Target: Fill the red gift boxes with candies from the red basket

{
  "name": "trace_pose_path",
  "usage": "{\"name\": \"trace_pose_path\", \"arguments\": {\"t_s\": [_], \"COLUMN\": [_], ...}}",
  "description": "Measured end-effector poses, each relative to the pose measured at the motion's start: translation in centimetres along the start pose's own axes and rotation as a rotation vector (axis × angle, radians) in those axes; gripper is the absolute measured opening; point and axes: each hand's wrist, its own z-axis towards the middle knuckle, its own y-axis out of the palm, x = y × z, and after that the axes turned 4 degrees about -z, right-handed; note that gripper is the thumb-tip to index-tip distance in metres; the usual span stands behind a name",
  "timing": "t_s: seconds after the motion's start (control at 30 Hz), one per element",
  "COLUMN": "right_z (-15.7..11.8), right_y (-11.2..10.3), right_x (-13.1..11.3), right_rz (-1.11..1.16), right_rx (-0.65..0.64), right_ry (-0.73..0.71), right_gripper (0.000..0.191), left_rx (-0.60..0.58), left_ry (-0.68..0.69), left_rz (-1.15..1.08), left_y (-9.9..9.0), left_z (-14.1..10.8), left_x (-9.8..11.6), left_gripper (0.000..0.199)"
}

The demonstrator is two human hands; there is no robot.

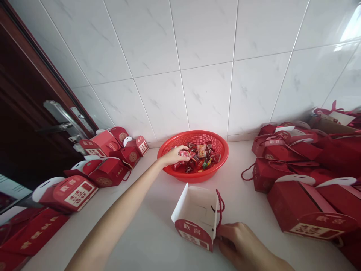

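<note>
My left hand (176,156) reaches into a red plastic basket (193,177), its fingers closed on a pink wrapped candy (184,153). Around it in the basket lie several other wrapped candies (201,150), mostly red, one cream and one green. In front of the basket stands a small red gift box (194,231) with its top open, a white inside and a red cord handle (220,210). Nothing shows inside the box except its flaps. My right hand (238,241) grips the box at its lower right side; the fingertips are partly hidden.
Several closed red gift boxes (105,171) line the left side of the white counter (149,222). Many more boxes (299,207) crowd the right side. Behind is a tiled wall (205,90); a dark door with a metal handle (66,116) stands at the left.
</note>
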Motion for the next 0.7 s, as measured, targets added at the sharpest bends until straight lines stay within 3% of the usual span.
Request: {"name": "trace_pose_path", "arguments": {"t_s": [0.17, 0.33, 0.53, 0.7], "right_z": [0.0, 0.0, 0.1, 0.2], "right_y": [0.0, -0.2, -0.3, -0.1], "right_x": [0.1, -0.2, -0.4, -0.1], "right_rz": [-0.002, -0.012, -0.006, -0.025], "right_rx": [-0.012, -0.026, -0.033, -0.014], "right_ry": [0.001, 0.009, 0.023, 0.009], "right_gripper": [0.027, 0.029, 0.029, 0.028], "left_rx": [0.008, 0.097, 0.214, 0.213], "left_ry": [-0.026, -0.015, 0.002, -0.005], "left_rz": [-0.092, -0.192, -0.313, -0.229], "left_y": [0.1, 0.1, -0.5, -0.9], "left_z": [0.1, 0.3, 0.1, 0.2], "left_x": [0.1, 0.1, 0.7, 1.1], "left_gripper": [0.043, 0.026, 0.037, 0.020]}}
